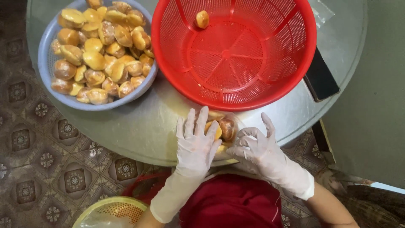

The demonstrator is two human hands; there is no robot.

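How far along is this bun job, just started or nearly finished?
Barely begun, it seems. Done: one bun lies in the red basket. In hand: the left hand and right hand work on a few buns at the table's edge. Left: the blue bowl is heaped full.

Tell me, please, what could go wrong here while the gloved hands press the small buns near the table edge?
The buns under the left hand and right hand lie near the round table edge, so one could roll off. The red basket crowds them. The dark phone overhangs the rim and might be knocked.
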